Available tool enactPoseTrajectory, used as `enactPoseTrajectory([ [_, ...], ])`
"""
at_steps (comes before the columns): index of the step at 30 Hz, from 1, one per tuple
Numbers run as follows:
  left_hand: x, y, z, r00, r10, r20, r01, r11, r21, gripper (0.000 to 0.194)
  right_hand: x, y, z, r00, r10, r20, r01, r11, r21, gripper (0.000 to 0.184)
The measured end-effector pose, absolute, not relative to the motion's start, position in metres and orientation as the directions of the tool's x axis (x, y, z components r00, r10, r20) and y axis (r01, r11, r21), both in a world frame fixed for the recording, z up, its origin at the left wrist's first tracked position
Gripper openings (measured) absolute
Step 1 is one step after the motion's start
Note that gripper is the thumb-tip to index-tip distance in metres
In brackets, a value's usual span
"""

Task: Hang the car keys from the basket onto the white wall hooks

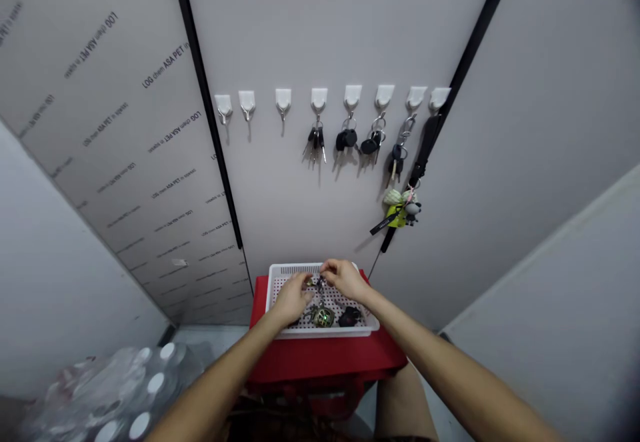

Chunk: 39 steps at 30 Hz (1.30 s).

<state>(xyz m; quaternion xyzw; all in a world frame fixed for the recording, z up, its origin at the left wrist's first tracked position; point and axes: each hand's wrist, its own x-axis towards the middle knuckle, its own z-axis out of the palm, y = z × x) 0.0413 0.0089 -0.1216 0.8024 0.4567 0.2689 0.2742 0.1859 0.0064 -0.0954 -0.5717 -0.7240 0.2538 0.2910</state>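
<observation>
While the right hand (pixel 345 280) pinched the key bunch (pixel 321 284), the left hand (pixel 294 297) curled just beside it, grip indeterminable. The bunch extended lengthwise downward from the right fingertips, showing dark and silvery parts, above a white basket (pixel 325 333).

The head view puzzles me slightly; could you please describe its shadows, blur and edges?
Head view: soft shadows fall below the hanging keys; head view, lower left: the bottles look smeared; head view, far right: corners darken; head view, centre: small items between left hand and right hand are unclear.
</observation>
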Motion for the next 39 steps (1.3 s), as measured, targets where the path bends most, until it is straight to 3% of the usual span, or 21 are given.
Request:
enactPoseTrajectory([
  [4,0.042,0.017,-0.101,0.396,0.871,0.289,0.385,-0.443,0.810,0.033,0.187,0.007,-0.068,-0.286,0.951,0.117,0.519,0.256,-0.816,0.012],
  [10,0.042,0.019,-0.076,0.522,0.812,0.261,0.101,-0.363,0.926,0.023,0.181,0.006,-0.034,-0.343,0.928,0.148,0.452,0.301,-0.840,0.007],
  [16,0.038,0.022,-0.043,0.394,0.892,0.222,-0.067,-0.213,0.975,0.020,0.172,0.014,0.012,-0.289,0.932,0.219,0.417,0.328,-0.848,0.006],
  [20,0.033,0.034,0.002,0.215,0.911,0.352,-0.154,-0.324,0.933,0.025,0.158,0.031,0.058,-0.207,0.895,0.395,0.406,0.446,-0.798,0.006],
  [26,0.027,0.058,0.075,0.031,0.878,0.477,-0.140,-0.469,0.872,0.018,0.130,0.062,0.121,-0.049,0.792,0.609,0.390,0.576,-0.718,0.009],
  [30,0.024,0.074,0.105,-0.060,0.858,0.510,-0.140,-0.513,0.847,0.021,0.117,0.077,0.150,-0.030,0.721,0.692,0.497,0.611,-0.616,0.013],
  [33,0.023,0.085,0.115,-0.116,0.833,0.541,-0.049,-0.549,0.834,0.026,0.112,0.088,0.162,0.011,0.685,0.729,0.621,0.567,-0.541,0.016],
  [39,0.022,0.095,0.108,-0.134,0.837,0.530,0.132,-0.515,0.847,0.033,0.107,0.103,0.158,0.053,0.738,0.673,0.742,0.422,-0.521,0.021],
])
